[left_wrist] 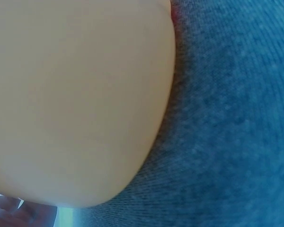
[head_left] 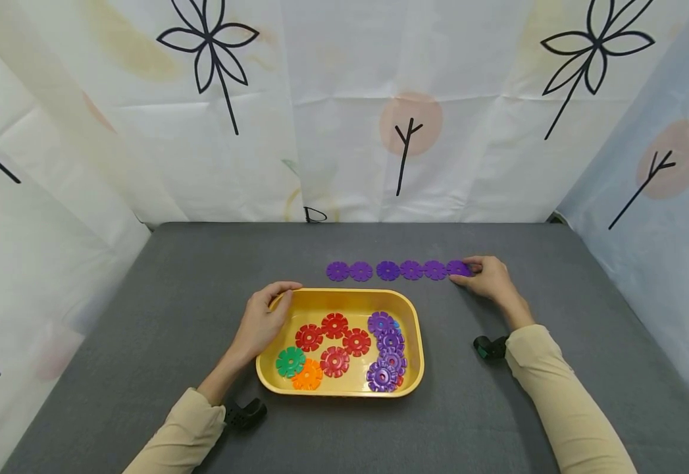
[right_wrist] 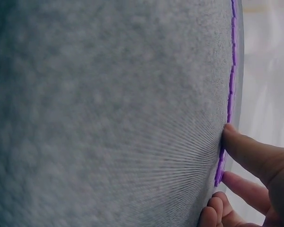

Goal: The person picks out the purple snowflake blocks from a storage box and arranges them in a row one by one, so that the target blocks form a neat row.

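Purple flower-shaped discs lie in a row behind the yellow tray (head_left: 344, 394). My right hand (head_left: 491, 280) pinches the rightmost purple disc (head_left: 458, 268) at the row's right end, thumb on the near side. In the right wrist view, the row (right_wrist: 232, 90) appears edge-on, and the thumb and a finger touch its near end. A gap parts two discs (head_left: 360, 271) on the left from the others (head_left: 412, 270). My left hand (head_left: 264, 319) grips the tray's far left corner, thumb over the rim. A large tan surface fills much of the left wrist view.
Inside the tray are several red discs (head_left: 334, 361), a green disc (head_left: 290, 362), an orange disc (head_left: 307, 374) and a cluster of purple discs (head_left: 382, 376) at the right, with bits of blue and red beneath. A grey cloth (head_left: 160, 316) covers the table; printed curtains stand behind.
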Demonstrator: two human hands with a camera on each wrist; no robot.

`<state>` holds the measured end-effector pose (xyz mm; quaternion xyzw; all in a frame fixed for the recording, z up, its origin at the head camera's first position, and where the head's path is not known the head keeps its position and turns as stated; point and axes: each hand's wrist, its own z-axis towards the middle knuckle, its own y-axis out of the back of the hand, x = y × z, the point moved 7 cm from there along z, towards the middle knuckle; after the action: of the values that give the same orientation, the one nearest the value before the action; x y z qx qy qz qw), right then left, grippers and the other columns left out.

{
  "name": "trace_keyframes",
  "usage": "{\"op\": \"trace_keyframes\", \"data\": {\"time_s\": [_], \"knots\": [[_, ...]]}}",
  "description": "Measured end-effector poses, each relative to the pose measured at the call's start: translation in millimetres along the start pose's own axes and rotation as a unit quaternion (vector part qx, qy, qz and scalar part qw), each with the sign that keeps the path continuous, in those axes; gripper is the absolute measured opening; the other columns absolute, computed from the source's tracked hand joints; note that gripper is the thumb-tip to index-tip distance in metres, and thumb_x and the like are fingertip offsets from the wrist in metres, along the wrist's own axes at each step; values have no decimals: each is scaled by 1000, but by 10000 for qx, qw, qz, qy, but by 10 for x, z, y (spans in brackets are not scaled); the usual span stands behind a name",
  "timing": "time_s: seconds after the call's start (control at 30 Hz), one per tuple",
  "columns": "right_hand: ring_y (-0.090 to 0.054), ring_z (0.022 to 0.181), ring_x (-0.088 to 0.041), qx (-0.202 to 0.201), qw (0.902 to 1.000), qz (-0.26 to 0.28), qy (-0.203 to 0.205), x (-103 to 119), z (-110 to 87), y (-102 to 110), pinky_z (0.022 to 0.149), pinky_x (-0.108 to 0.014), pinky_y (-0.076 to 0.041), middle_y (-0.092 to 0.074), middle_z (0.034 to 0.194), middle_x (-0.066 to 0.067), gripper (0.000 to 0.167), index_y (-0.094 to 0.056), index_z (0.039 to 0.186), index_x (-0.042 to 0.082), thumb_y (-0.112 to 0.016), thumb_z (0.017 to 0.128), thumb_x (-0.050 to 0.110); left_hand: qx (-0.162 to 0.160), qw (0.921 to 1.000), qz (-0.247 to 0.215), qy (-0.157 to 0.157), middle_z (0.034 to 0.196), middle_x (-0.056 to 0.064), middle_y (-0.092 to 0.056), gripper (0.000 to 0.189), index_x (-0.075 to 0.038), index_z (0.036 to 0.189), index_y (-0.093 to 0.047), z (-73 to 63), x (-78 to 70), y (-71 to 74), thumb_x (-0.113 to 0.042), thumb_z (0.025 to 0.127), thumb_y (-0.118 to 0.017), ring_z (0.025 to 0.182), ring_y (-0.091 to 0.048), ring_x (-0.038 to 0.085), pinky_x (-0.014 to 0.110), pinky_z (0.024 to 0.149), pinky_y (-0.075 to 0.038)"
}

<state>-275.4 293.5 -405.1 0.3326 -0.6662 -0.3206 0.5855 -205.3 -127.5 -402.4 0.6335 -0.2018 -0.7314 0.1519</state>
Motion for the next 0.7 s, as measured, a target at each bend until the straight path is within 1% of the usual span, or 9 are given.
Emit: {"op": "trace_keyframes", "data": {"time_s": [0.17, 0.3, 0.4, 0.53, 0.7], "knots": [[-54, 125, -50, -114, 9999, -5, 34, 19, -15, -4, 106, -61, -44, -58, 132, -39, 59, -57, 136, -10, -74, 93, 27, -2, 10000, 15, 30, 125, 14, -69, 26, -8, 127, -68, 2, 11, -3, -15, 108, -51, 107, -66, 26, 29, 91, -57], [-55, 123, -52, -240, 9994, 56, 245, 106, -79, 24, 102, -62, -46, -58, 131, -39, 59, -56, 138, -8, -74, 93, 25, -5, 10000, 18, 20, 125, 15, -69, 27, -8, 127, -68, 2, 9, -3, -15, 108, -51, 107, -66, 26, 30, 91, -57], [-58, 119, -51, -367, 9979, 137, 514, 256, -176, 58, 96, -61, -51, -58, 132, -38, 58, -57, 139, -7, -74, 93, 24, -14, 10000, -4, 17, 125, 15, -69, 27, -7, 127, -68, 0, 4, 4, -15, 108, -51, 106, -66, 26, 29, 90, -58], [-61, 114, -47, -483, 9936, 303, 973, 540, -352, 77, 92, -58, -53, -60, 132, -33, 53, -60, 137, -5, -76, 93, 22, -17, 10000, 2, -4, 125, 15, -69, 26, -7, 127, -68, 0, -2, 5, -14, 108, -51, 106, -66, 27, 29, 90, -58], [-62, 109, -44, -473, 9850, 478, 1587, 915, -586, 42, 88, -54, -55, -64, 122, -27, 47, -66, 131, -1, -78, 91, 20, -20, 10000, 19, -34, 126, 15, -69, 27, -7, 127, -68, 7, -1, -7, -14, 108, -51, 107, -66, 27, 31, 91, -58]]}}
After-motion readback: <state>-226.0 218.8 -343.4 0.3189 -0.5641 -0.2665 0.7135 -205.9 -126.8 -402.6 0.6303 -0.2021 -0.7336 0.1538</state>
